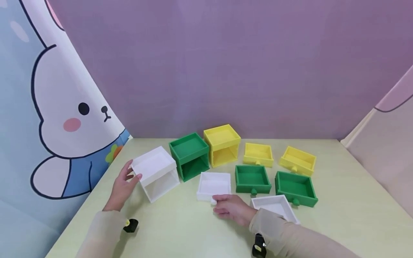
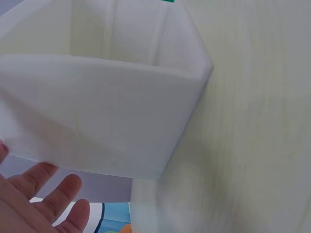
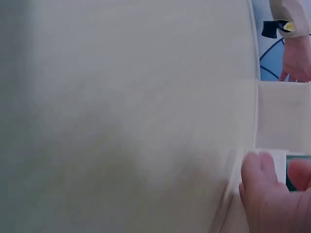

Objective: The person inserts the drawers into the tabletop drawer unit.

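At the left, a white box-shaped drawer cabinet point(image 1: 155, 166) stands on the table, its open front facing the near right. My left hand point(image 1: 122, 188) holds it at the left side, thumb by the near top edge and fingers by the far corner; in the left wrist view, fingertips point(image 2: 46, 167) meet its edge. My right hand point(image 1: 233, 209) pinches the round knob at the front of a small white drawer point(image 1: 214, 183), which lies right of the cabinet. A second white drawer point(image 1: 275, 205) sits partly hidden behind my right wrist.
Behind the white cabinet stand a green cabinet point(image 1: 189, 147) and a yellow cabinet point(image 1: 222, 137), both with empty lower openings. To the right lie two green drawers point(image 1: 252, 179) and two yellow drawers point(image 1: 258, 154). A purple backdrop point(image 1: 226, 71) rises at the table's far edge.
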